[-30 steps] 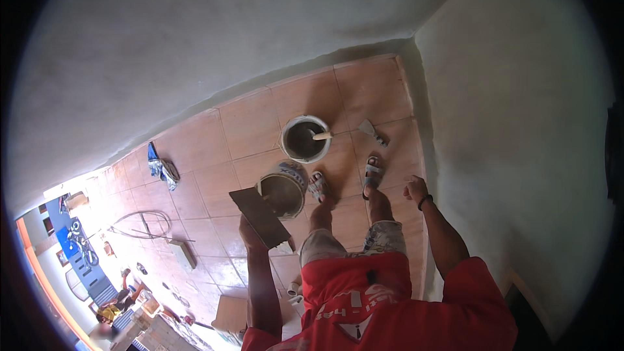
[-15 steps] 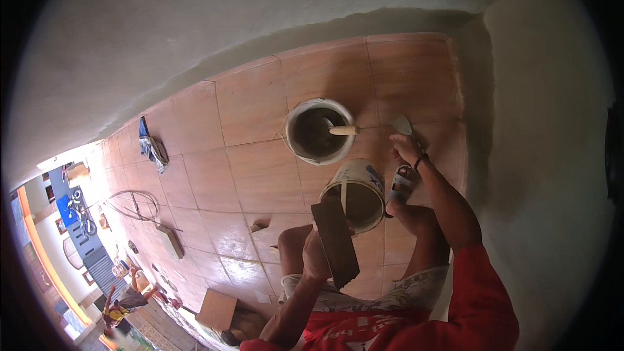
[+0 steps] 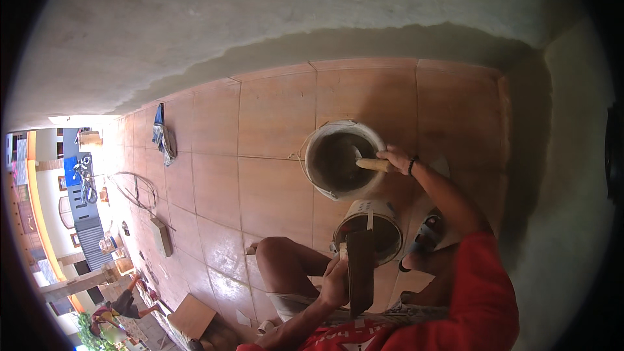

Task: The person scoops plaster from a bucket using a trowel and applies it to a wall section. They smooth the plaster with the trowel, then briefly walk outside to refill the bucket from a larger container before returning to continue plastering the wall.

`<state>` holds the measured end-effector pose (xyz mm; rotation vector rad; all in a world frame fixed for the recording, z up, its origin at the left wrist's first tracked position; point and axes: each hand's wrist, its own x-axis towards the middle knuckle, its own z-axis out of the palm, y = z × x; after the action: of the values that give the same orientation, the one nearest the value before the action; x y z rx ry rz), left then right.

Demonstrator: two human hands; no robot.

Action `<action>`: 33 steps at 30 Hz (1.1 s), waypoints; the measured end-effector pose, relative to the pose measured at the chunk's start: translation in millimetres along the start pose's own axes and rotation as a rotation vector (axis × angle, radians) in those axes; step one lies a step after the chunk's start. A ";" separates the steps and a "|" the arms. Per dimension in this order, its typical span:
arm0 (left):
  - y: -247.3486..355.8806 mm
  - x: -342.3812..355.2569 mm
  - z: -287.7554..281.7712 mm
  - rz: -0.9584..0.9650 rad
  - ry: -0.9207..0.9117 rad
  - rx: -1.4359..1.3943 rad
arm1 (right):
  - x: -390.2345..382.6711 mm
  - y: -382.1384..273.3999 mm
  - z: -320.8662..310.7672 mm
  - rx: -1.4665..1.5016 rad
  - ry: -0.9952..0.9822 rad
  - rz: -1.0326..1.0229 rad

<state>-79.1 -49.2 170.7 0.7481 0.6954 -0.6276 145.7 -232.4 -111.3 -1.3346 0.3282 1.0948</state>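
Left hand [image 3: 335,284] grips dark rectangular flat board [image 3: 361,273]; right hand [image 3: 395,158] at pale wooden-handled tool [image 3: 373,164] in round white bucket [image 3: 312,172], grip unclear; a loose hold could let the tool slip.

Tool [image 3: 373,164] in far bucket [image 3: 315,170], near bucket [image 3: 382,208] just behind, both on tiles [image 3: 273,185]

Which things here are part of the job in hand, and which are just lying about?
Seemingly in the job:
Dark flat board, in the left hand
Wooden-handled tool, at the right hand
White bucket
Second bucket, beside it

Seemingly lying about:
Blue-and-grey bundle
Coiled line
Long block
Brown box
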 end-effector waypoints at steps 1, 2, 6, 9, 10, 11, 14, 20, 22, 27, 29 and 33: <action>-5.4 2.9 1.3 0.016 0.031 -0.050 | 2.1 -5.4 -0.7 -0.009 -0.002 -0.022; -15.0 5.1 0.8 0.033 0.069 -0.104 | 2.5 -9.9 6.9 -0.018 -0.012 -0.039; -26.2 21.3 -19.3 0.173 -0.015 0.136 | 8.5 -27.8 41.9 -0.017 -0.137 -0.087; 8.5 29.0 6.5 0.196 -0.065 0.135 | 40.2 -27.9 58.3 0.134 -0.292 -0.067; 8.6 32.1 11.4 0.213 -0.047 0.132 | 53.8 -25.5 56.8 0.128 -0.412 -0.028; 9.2 34.1 12.5 0.240 -0.005 0.135 | 58.3 -34.2 67.8 0.044 -0.450 -0.022; 12.8 53.8 -0.1 0.279 -0.083 0.227 | 65.3 -60.2 71.8 -0.206 -0.422 -0.128; 27.7 86.7 24.2 0.244 -0.111 -0.105 | 35.1 -106.9 -24.6 -0.357 -0.053 -0.287; 31.1 101.5 31.3 0.272 -0.113 -0.086 | 17.3 -108.1 -63.1 -0.341 0.067 -0.290; 37.1 126.6 66.7 0.359 -0.137 -0.014 | -18.2 -83.3 -129.8 -0.430 0.324 -0.325; 42.4 143.0 71.1 0.397 -0.217 0.080 | -24.8 -69.2 -145.5 -0.534 0.410 -0.352; 57.9 165.5 85.8 0.404 -0.235 0.048 | -37.6 -65.6 -133.9 -0.648 0.379 -0.238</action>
<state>92.2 -124.8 115.4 0.8156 0.3007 -0.3545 228.7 -358.1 -80.1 -2.1087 0.0784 0.7631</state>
